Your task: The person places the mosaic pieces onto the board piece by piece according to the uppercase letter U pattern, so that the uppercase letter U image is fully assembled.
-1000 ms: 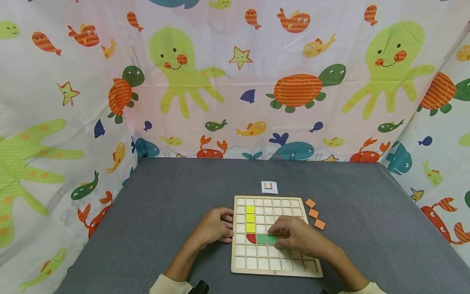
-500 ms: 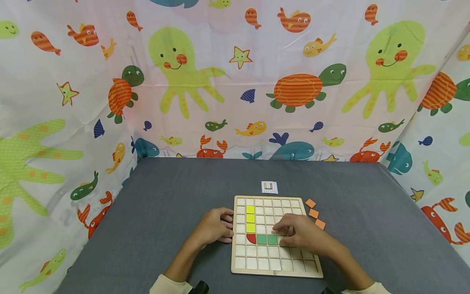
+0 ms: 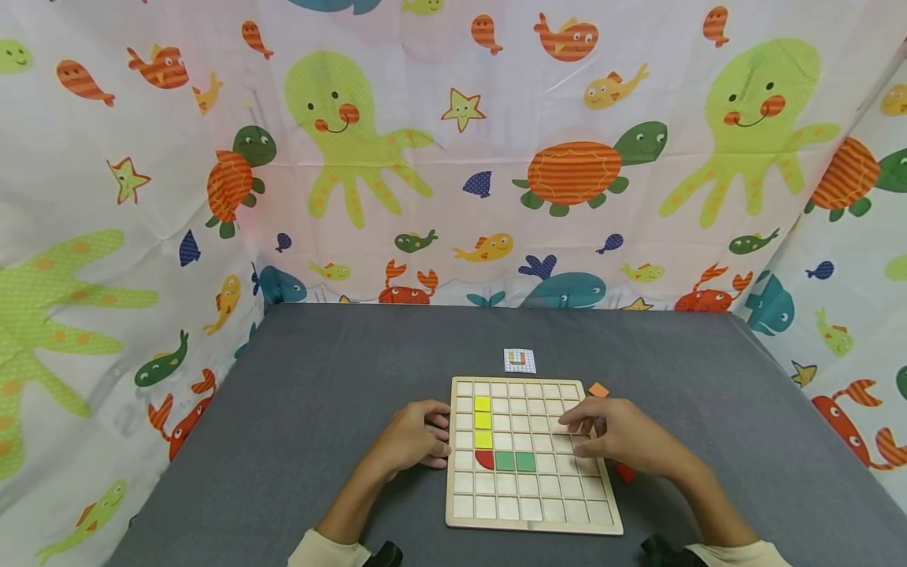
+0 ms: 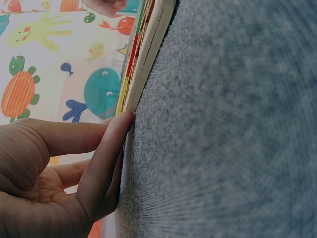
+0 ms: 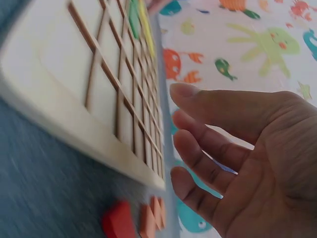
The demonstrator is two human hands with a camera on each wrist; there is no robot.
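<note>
A wooden grid board (image 3: 496, 504) lies on the table. Three yellow square tiles (image 3: 483, 420) run down one column, with a red quarter-round tile (image 3: 485, 459) below them and two green square tiles (image 3: 515, 461) to its right. My left hand (image 3: 411, 437) rests its fingertips against the board's left edge. Over the right part of the board is my right hand (image 3: 623, 437), fingers loosely bent and holding nothing. In the right wrist view, a space shows between thumb and fingers (image 5: 185, 144). This hand hides part of the board's right edge and most of the orange tiles.
A small printed pattern card (image 3: 520, 361) lies behind the board. Orange tiles (image 5: 147, 220) and a red piece (image 5: 119, 218) lie on the grey table (image 3: 354, 354) along the board's right side. A sea-animal cloth (image 3: 425, 157) surrounds the table.
My right hand has let go of the second green tile and moved right across the board, uncovering that tile and the red piece beside the board. The left hand stays in place.
</note>
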